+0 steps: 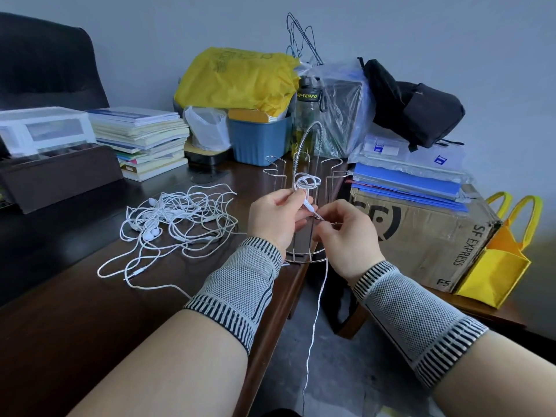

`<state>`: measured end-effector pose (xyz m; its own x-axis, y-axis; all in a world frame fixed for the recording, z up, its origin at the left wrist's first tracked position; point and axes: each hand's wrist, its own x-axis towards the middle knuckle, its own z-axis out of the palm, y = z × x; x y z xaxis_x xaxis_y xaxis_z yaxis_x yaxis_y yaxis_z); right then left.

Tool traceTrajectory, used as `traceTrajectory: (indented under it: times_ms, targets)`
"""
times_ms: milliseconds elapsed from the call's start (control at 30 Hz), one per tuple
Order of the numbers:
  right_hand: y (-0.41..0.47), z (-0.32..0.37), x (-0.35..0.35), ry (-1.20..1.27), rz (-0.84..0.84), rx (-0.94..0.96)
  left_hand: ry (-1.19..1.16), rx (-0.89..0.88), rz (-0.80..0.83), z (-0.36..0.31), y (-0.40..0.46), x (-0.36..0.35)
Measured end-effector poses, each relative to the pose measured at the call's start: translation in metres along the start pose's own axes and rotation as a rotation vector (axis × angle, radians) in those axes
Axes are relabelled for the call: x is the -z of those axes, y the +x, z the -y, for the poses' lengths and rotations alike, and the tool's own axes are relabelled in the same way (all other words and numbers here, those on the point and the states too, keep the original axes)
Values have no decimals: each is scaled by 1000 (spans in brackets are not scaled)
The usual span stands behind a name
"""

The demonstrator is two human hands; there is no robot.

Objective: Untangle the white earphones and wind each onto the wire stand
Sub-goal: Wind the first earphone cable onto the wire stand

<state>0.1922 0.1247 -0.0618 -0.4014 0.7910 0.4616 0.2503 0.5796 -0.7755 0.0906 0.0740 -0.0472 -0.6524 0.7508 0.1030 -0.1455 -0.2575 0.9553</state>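
Just before the wire stand (304, 206), the left hand (276, 218) pinches coiled loops and the right hand (346, 236) the plug end of one light, limp, snag-prone white earphone cord (307, 183).

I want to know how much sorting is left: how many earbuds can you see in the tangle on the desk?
4 at least: one earbud at the pile's upper left, one just below, and a pair at its lower left edge. More may be hidden under the cords.

The wire stand (304, 206) (its middle) seems hidden behind both hands.
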Motion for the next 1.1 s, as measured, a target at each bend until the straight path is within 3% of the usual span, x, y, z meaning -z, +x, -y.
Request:
traceTrajectory:
  times_ms: [100,233,433,667,767,1100]
  targets:
    - [2,14,0,145,-68,-38,18,-24,-18,3,3,0]
    - [10,31,0,76,-168,21,4,-13,-17,3,3,0]
    - [15,30,2,144,-192,88,15,-35,0,1,1,0]
    - [28,20,-2,214,-259,-64,-28,-4,-5,-2,-1,0]
    - [28,13,-1,206,-232,-110,-50,14,16,-5,-3,-1]
    - [11,-10,-2,74,-103,31,-48,15,10,-4,-1,-1]
